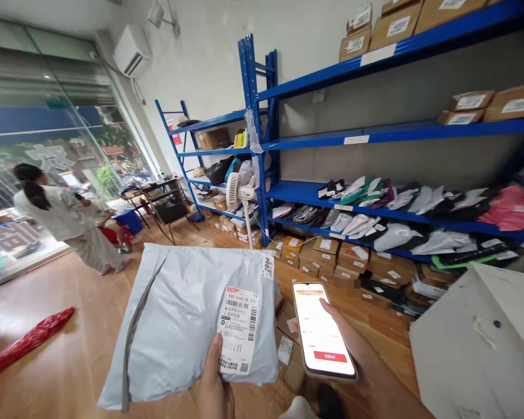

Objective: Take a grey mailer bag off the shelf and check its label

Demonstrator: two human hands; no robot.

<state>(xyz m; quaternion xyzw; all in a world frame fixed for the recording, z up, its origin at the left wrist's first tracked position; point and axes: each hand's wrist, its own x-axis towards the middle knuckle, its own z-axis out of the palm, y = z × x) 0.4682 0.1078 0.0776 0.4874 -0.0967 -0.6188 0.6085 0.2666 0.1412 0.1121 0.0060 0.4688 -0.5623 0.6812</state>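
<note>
Head view: the left hand [213, 384] grips the near edge of a grey parcel [183, 320], thumb pressed on its white label [239, 329]; the parcel is held flat out in front, above the wooden floor [70, 291]. The right hand [353, 361] is wrapped around a phone [323, 329] just right of the parcel, its thumb lying across the lit screen. A small tag [267, 266] sticks up at the parcel's far right corner. Behind stand blue shelves [375, 134] with bags and boxes; cartons [332, 256] lie beneath them. A fan [238, 192] stands by the shelves. A person [65, 215] stands far left, and a red bag [26, 340] lies on the floor.
</note>
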